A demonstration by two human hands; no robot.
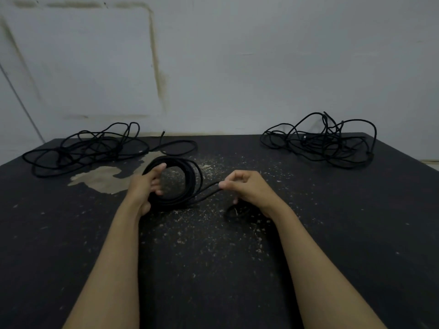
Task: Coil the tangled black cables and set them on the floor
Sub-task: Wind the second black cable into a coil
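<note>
— Left hand (145,186) first: what is it doing?

— Its fingers curl through the opening of the coiled cable (187,184) and grip the left side of the ring, holding the coil tilted up just above the tabletop (213,257), near its middle.

— And the right hand (247,188)?

— It pinches the loose end of cable (209,189) that runs out from the coil's right side, thumb and forefinger closed on the strand, the other fingers curled beneath. A dark bit of cable seems to lie under that wrist, though it is hard to make out against the black surface.

— Start from the biggest things, then.

— A pale, stained wall (237,67) fills the upper half of the view. Below it spreads the black tabletop, scuffed with pale flecks and carrying a worn tan patch (99,179) to the left of the coil.

— The other cables?

— One tangled cable pile (80,148) lies at the far left, with a single strand trailing right toward the area just behind the coil. A second tangled pile (320,141) sits at the far right, well apart from both hands. Both piles rest on the tabletop, close to its far edge.
</note>
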